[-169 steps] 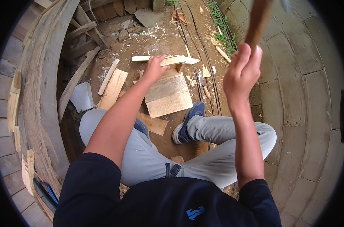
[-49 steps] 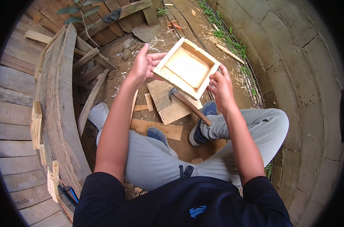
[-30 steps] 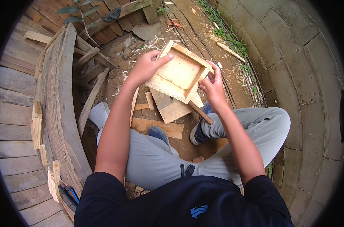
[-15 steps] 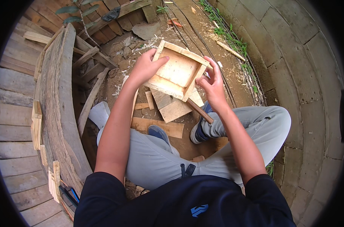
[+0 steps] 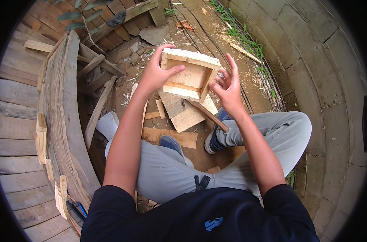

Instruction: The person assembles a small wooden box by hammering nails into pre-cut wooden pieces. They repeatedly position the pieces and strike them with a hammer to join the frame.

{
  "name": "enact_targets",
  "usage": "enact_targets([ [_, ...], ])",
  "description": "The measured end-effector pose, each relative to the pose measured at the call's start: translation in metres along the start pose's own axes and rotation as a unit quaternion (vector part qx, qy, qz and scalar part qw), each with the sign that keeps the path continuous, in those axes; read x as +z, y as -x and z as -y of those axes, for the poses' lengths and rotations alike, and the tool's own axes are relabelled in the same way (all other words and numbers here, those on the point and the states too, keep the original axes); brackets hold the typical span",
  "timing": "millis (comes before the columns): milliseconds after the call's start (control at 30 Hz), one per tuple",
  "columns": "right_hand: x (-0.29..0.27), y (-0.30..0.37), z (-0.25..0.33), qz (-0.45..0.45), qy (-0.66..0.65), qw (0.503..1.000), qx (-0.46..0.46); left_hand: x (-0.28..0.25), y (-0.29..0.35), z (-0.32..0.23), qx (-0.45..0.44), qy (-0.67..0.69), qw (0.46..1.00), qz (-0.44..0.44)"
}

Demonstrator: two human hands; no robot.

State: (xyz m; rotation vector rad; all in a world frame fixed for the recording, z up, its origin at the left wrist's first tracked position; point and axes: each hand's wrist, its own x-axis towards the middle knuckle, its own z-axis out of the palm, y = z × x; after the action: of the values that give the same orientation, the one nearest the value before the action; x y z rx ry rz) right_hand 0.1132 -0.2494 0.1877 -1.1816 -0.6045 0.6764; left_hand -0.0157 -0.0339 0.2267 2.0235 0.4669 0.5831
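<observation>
Between my two hands is a small square wooden box (image 5: 187, 76), held up with its open side tilted toward me. My left hand (image 5: 157, 72) grips its left wall, the thumb lying over the rim into the inside. On the right wall, my right hand (image 5: 228, 88) holds the box with thumb and curled fingers, while the index finger points up off it. Below the box, a hammer (image 5: 209, 115) with a wooden handle lies across a square wooden board (image 5: 187, 115); part of its head shows at the box's lower edge.
A flat plank (image 5: 171, 136) and small offcuts lie on the dirt by my shoes. To the left stands a thick weathered beam (image 5: 60, 113) with wood pieces along its edge. A block wall (image 5: 312, 72) rises on the right; cables (image 5: 211, 38) run along the ground.
The box has tipped, so its far wall's outer face shows more and its inside less. My right index finger has lifted off it. More of the hammer is visible.
</observation>
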Motion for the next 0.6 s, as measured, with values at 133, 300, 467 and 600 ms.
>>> enact_targets([
  [133, -0.021, -0.005, -0.029, -0.015, 0.059, 0.997, 0.047, 0.007, -0.009, 0.025, -0.059, 0.006, 0.998, -0.035],
  [300, -0.04, 0.025, -0.114, 0.124, 0.571, 0.755, 0.297, 0.009, -0.017, 0.09, -0.134, -0.039, 0.985, -0.102],
  [467, -0.034, 0.071, -0.151, 0.18, 0.686, 0.656, 0.259, 0.028, -0.014, 0.09, -0.175, -0.095, 0.971, -0.13],
  [600, -0.04, 0.069, -0.162, 0.168, 0.67, 0.682, 0.242, 0.041, -0.014, 0.111, -0.175, -0.1, 0.969, -0.144],
])
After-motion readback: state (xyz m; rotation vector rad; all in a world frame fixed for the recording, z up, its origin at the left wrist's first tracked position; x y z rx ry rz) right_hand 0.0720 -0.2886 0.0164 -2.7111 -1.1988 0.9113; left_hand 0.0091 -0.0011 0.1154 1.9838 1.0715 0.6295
